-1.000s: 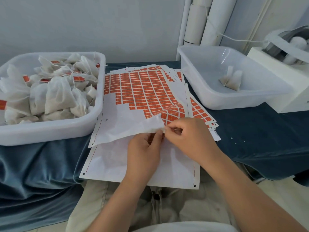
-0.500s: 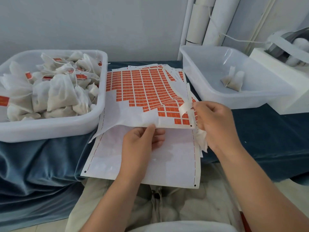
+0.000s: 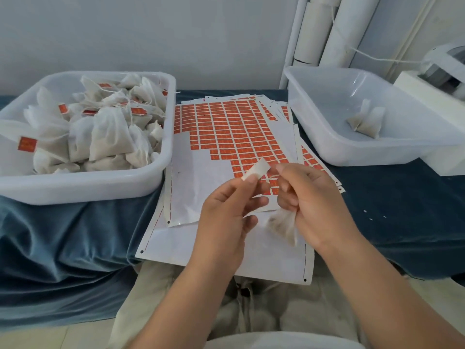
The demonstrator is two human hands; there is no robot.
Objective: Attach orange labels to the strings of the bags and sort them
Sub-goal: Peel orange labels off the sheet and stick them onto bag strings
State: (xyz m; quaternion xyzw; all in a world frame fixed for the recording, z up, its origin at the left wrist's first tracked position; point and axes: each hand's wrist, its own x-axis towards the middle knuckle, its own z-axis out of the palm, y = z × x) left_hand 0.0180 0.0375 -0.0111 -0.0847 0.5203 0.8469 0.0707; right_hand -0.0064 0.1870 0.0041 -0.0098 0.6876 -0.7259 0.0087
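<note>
Left hand (image 3: 226, 212) pinched a label (image 3: 255, 170), white side showing, between thumb and forefinger. Right hand (image 3: 314, 205) gripped a small mesh bag (image 3: 281, 226) in its curled lower fingers, with thumb and forefinger pinched just beside the label. Both were raised over the orange label sheet (image 3: 234, 137). Tagged bags filled the left bin (image 3: 88, 187).

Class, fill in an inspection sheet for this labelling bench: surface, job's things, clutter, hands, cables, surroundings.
Surface: creased blue cloth.
Job's things: label sheets stacked centre; left tub heaped with labelled bags; right tub holds few.
Clutter: white specks on the cloth.
Hands: left hand pinches a white strip; right hand grips a bag.
Cables: white cord runs toward the machine.
Surroundings: wall, upright pipes.
</note>
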